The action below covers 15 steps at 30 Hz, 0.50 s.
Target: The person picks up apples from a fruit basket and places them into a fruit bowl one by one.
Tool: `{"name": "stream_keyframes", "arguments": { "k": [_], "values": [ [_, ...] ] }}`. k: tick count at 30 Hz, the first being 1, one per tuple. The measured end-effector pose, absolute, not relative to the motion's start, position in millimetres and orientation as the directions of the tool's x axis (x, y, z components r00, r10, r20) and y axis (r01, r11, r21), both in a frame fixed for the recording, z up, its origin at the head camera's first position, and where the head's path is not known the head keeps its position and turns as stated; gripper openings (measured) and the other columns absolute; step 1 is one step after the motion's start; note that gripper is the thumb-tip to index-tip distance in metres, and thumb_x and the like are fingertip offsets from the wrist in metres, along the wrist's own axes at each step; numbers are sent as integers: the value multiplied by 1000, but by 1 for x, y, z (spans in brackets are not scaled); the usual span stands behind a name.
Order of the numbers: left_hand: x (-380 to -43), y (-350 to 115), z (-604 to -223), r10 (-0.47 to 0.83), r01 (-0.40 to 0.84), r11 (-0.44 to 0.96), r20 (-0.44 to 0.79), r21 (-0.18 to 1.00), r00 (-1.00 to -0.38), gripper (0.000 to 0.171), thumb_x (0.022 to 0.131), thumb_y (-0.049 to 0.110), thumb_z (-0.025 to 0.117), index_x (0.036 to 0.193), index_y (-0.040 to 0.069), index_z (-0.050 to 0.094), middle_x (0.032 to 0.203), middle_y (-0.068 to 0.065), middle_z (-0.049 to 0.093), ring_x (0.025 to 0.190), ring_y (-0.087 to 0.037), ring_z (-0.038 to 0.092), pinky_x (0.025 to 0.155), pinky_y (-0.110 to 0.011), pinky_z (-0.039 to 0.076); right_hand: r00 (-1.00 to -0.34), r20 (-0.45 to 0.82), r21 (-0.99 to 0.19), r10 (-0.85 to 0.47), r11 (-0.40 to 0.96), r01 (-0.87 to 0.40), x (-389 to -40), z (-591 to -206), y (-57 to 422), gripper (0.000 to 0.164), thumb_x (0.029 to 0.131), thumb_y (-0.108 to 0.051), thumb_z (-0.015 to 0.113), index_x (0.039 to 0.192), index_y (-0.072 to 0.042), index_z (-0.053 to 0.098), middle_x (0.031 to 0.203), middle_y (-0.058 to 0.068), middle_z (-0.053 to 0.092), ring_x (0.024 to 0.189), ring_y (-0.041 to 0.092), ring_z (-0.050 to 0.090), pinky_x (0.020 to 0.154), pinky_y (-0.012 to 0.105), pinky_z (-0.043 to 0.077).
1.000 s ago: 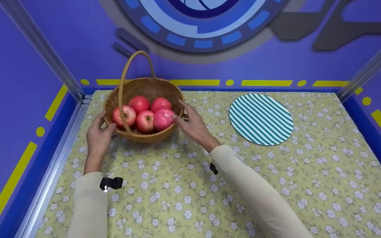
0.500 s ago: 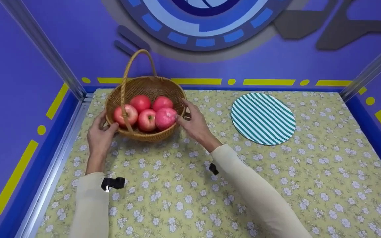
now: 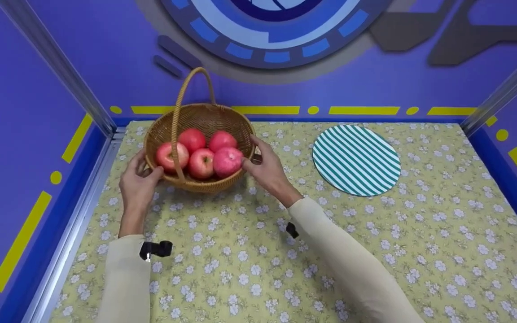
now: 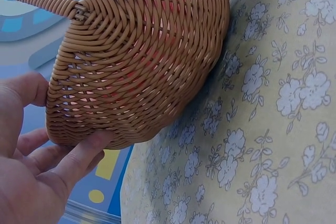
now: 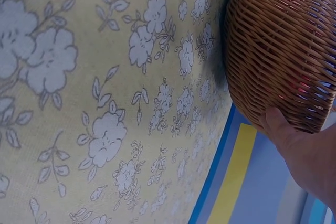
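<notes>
A brown wicker basket (image 3: 204, 185) with a tall arched handle (image 3: 178, 112) appears to stand on the flowered cloth at the back left, in the head view. Inside lie several red and pink apples (image 3: 201, 163). My left hand (image 3: 138, 184) grips the left side of the rim, thumb at the edge; the left wrist view shows its fingers (image 4: 79, 158) against the weave. On the opposite side my right hand (image 3: 267, 168) holds the rim, its thumb close to the rightmost apple. In the right wrist view that hand (image 5: 310, 161) partly leaves the frame.
A round green-and-white striped placemat (image 3: 356, 160) lies flat to the right of the basket. Flowered cloth (image 3: 258, 269) covers the table. Blue walls (image 3: 281, 94) rise at the back and both sides, with a metal rail (image 3: 79, 202) along the left edge.
The basket has turned slightly between my hands, its handle's top shifting a little to the right. Both hands have kept their hold and moved slightly rightward with it.
</notes>
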<state>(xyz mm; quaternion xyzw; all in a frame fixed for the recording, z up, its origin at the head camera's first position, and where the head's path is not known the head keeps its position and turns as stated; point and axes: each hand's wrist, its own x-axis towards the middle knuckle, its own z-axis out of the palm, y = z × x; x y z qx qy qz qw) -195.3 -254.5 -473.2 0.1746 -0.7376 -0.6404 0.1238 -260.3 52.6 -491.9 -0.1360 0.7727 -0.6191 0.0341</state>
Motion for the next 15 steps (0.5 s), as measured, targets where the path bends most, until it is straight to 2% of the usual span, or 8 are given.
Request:
{"name": "stream_keyframes", "arguments": {
  "k": [8, 15],
  "values": [
    [-198, -243, -474, -408, -125, 87, -79, 988, -909, 69, 97, 5, 72, 161, 16, 49, 159, -9, 52, 137, -28, 58, 93, -26, 62, -967, 120, -960, -226, 222, -171, -260, -489, 65, 73, 100, -13, 69, 165, -7, 37, 164, 17, 39, 130, 39, 62, 99, 32, 61],
    [-199, -233, -474, -403, -157, 49, -124, 986, -907, 71, 97, 4, 72, 162, 18, 48, 162, -8, 48, 139, -28, 57, 95, -32, 62, -968, 123, -954, -220, 243, -176, -259, -485, 76, 73, 100, -15, 68, 165, -8, 37, 165, 17, 38, 132, 42, 60, 100, 34, 61]
  ]
}}
